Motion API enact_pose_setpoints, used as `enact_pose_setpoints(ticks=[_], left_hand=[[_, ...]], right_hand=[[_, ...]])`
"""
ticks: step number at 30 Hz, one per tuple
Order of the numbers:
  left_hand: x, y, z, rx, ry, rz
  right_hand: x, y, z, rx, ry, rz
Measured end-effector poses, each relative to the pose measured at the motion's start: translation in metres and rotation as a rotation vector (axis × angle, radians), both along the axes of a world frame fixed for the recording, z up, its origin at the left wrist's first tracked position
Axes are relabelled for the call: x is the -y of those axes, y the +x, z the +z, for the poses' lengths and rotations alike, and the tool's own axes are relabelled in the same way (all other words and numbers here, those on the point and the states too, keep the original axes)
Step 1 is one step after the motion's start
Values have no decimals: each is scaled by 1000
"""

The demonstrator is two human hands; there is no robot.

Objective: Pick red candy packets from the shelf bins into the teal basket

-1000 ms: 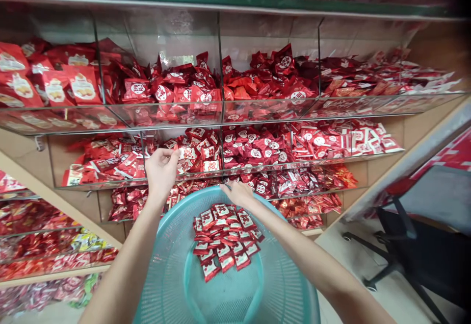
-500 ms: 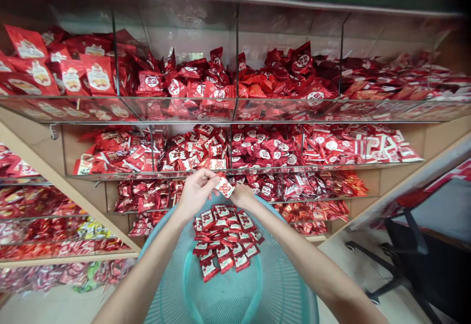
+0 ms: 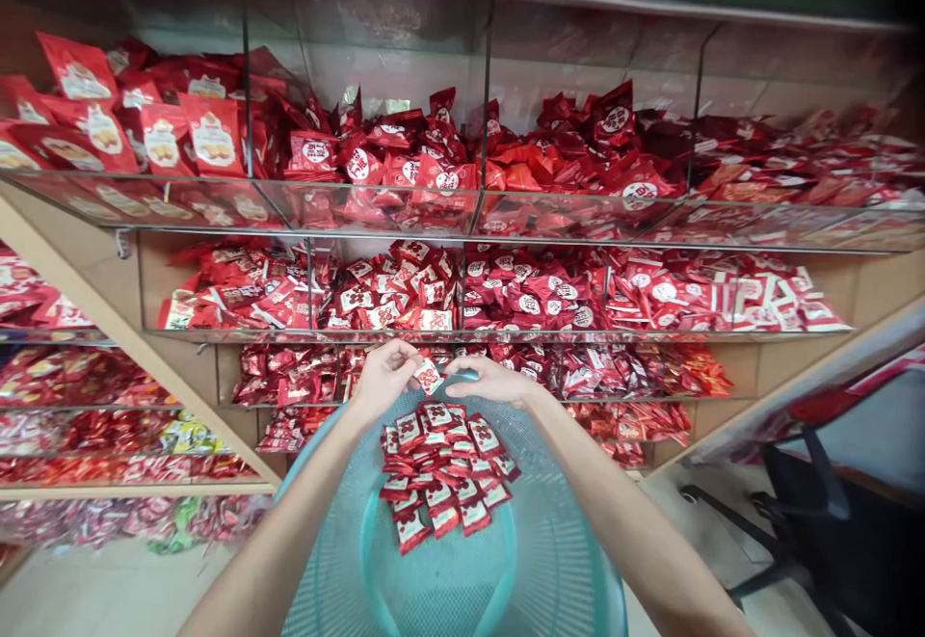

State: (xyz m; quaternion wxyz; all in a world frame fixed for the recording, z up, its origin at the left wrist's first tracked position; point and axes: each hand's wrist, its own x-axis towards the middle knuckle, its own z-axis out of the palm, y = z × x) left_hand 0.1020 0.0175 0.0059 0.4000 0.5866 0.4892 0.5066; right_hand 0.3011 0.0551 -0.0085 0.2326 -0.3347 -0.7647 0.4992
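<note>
We hold our left hand [image 3: 382, 382] and right hand [image 3: 489, 382] just above the far rim of the teal basket [image 3: 332, 541]. Our left fingers are pinched on one small red packet [image 3: 428, 375]; our right fingers lie together, tips touching that packet's other side. In the basket, just below the hands, lies a heap of red packets [image 3: 442, 473]. Behind the basket rise glass shelves [image 3: 462, 223] split into compartments, all filled with red packets. Right of the basket stands a black chair [image 3: 831, 521] on a pale floor [image 3: 87, 598].
</note>
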Motion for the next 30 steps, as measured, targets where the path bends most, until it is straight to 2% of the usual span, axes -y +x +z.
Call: enact_pose_setpoints(ticks=[13,16,20,26,30], left_hand=[[-3,-4,-14,40,-90,-36],[-5,-4,-15,8,-43,-50],[-6,-4,-17,28,56,-11],[-3,-2,-14,27,55,71],[0,3,-15,61,77,117]], right_hand=[[-3,-10,-4,-9,16,0],[-3,-10,-3,0,15,5],[-4,-9,-5,1,18,8],[-7,-8,-8,41,16,-32],[-6,-9,-6,8,4,-9]])
